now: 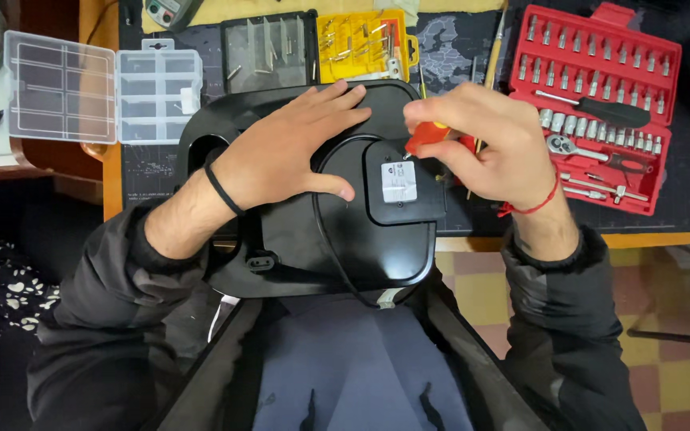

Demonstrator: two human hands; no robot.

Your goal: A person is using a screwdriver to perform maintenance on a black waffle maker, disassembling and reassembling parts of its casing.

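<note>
A large black plastic appliance point(281, 247) lies upside down across the desk edge and my lap, its base facing up. My left hand point(285, 152) rests flat on the base, fingers spread, holding it steady; a black band circles that wrist. My right hand point(485, 144) grips a screwdriver with a red-orange handle point(425, 137), its tip down at the top edge of a raised black square panel point(405, 191) that carries a white label point(398, 181). A red string circles my right wrist. The tip itself is hidden by my fingers.
A red socket set case point(600, 104) lies open at the right. Behind the appliance sit a yellow bit box point(361, 48), a dark tray of tools point(269, 52) and a clear compartment box point(105, 92) at the left. A black cutting mat point(680, 191) covers the desk.
</note>
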